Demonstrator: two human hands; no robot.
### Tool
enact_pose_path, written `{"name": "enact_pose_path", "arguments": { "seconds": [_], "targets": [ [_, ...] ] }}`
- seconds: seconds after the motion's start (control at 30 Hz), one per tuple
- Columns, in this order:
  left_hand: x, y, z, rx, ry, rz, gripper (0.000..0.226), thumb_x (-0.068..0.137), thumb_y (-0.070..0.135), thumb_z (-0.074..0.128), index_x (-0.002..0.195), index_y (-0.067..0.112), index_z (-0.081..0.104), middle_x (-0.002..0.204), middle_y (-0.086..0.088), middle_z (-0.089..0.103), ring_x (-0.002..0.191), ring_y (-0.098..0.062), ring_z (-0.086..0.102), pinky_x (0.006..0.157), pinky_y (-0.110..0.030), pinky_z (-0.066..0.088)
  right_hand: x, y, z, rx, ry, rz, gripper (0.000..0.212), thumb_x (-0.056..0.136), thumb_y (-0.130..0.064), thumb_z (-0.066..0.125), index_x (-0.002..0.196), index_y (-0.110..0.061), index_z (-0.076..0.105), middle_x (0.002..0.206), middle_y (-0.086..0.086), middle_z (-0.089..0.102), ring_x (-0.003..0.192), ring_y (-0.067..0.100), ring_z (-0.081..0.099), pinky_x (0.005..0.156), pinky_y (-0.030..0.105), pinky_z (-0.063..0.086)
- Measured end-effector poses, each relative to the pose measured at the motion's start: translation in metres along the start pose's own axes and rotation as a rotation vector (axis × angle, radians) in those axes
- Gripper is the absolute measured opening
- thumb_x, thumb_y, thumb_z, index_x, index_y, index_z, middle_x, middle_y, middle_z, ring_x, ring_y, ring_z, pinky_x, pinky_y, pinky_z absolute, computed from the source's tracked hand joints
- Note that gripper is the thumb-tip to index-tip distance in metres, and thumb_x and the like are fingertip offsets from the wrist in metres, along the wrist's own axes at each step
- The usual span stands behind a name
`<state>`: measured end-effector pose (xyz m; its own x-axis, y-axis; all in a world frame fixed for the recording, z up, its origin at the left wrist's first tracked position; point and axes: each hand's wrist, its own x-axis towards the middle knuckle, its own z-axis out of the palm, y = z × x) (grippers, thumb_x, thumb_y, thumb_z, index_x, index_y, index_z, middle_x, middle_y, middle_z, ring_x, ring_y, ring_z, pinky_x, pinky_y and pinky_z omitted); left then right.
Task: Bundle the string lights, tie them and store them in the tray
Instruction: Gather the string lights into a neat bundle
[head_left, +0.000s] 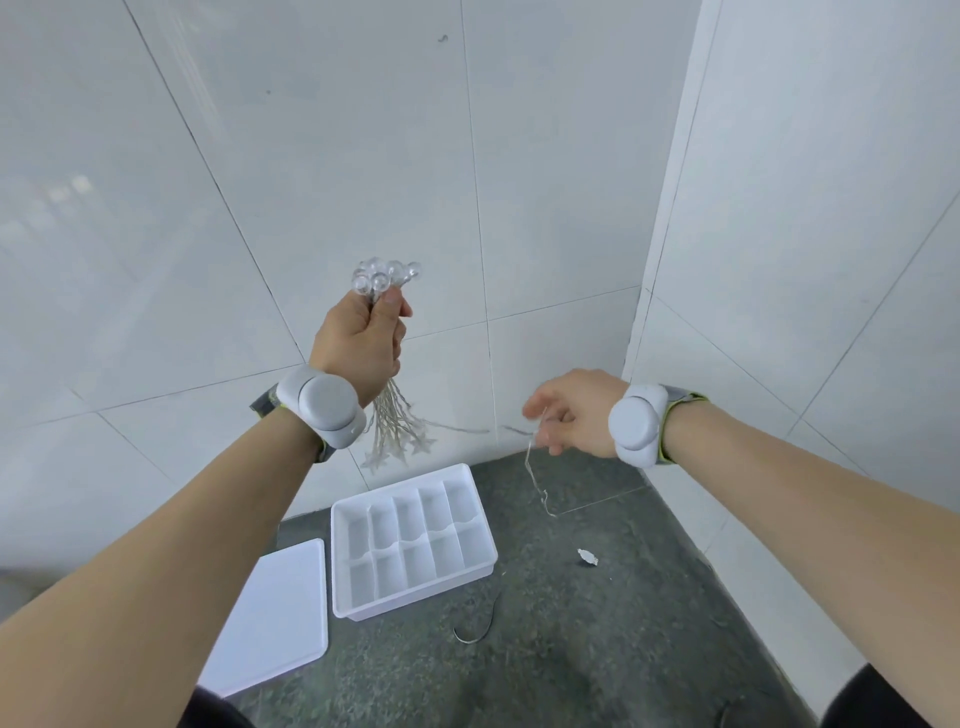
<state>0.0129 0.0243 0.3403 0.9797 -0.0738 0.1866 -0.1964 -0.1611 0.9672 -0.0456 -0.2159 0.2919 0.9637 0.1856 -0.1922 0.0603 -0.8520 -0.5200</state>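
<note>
Bare tiled corner, probably a utility or test room: white wall tiles (519, 156), dark speckled floor (597, 623), no furniture visible.

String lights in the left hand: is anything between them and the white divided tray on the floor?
Nothing visible. The clear-bulbed string lights hang from the left hand above the white divided plastic tray, which sits open, compartments empty. Its flat white lid lies beside it. The right hand pinches the loose wire end.

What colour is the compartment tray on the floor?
White: the tray, seen from the head view, its only view.
</note>
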Motion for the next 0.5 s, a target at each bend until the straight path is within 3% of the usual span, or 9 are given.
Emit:
{"name": "enact_pose_path", "arguments": {
  "seconds": [0.1,0.2,0.3,0.4,0.5],
  "targets": [
    [0.0,-0.004,0.001,0.05,-0.014,0.004,0.028,0.103,0.03,0.043,0.081,0.017,0.053,0.056,0.005,0.044,0.046,-0.013,0.035,0.05,-0.028,0.03,-0.007,-0.004,-0.017,0.126,0.111,-0.02,0.022,0.088,-0.038,0.069,0.103,-0.022,0.065,0.077,-0.008,0.076,0.067,0.003,0.071,0.069,0.021,0.056],
    [-0.002,-0.005,0.007,0.076,-0.041,0.01,0.028,0.103,0.03,0.044,0.08,0.017,0.054,0.055,0.006,0.049,0.046,-0.013,0.04,0.049,-0.028,0.033,-0.012,-0.007,-0.032,0.06,0.214,-0.07,0.026,0.086,-0.052,0.067,0.089,-0.026,0.071,0.072,-0.008,0.074,0.066,0.007,0.07,0.069,0.024,0.056],
    [-0.008,-0.006,0.016,0.125,-0.067,0.009,0.028,0.104,0.028,0.042,0.083,0.014,0.055,0.061,0.004,0.062,0.051,-0.014,0.058,0.05,-0.028,0.046,-0.012,-0.008,-0.037,0.025,0.319,-0.112,0.023,0.086,-0.049,0.067,0.097,-0.029,0.072,0.077,-0.012,0.069,0.071,0.001,0.063,0.076,0.023,0.052],
    [-0.013,-0.009,0.026,0.001,-0.137,-0.061,0.03,0.105,0.026,0.04,0.088,0.006,0.054,0.075,-0.005,0.072,0.073,-0.023,0.074,0.065,-0.034,0.059,-0.014,-0.013,-0.037,0.089,0.363,-0.153,0.025,0.088,-0.041,0.069,0.108,-0.026,0.07,0.087,-0.013,0.068,0.082,0.007,0.065,0.083,0.02,0.051],
    [-0.016,-0.013,0.038,-0.128,-0.161,-0.12,0.027,0.106,0.022,0.039,0.089,0.005,0.053,0.083,-0.01,0.075,0.083,-0.026,0.075,0.08,-0.038,0.059,-0.016,-0.023,-0.037,0.192,0.409,-0.215,0.017,0.084,-0.039,0.074,0.094,-0.025,0.074,0.083,-0.011,0.071,0.077,0.007,0.065,0.076,0.013,0.051]
  ]
}}
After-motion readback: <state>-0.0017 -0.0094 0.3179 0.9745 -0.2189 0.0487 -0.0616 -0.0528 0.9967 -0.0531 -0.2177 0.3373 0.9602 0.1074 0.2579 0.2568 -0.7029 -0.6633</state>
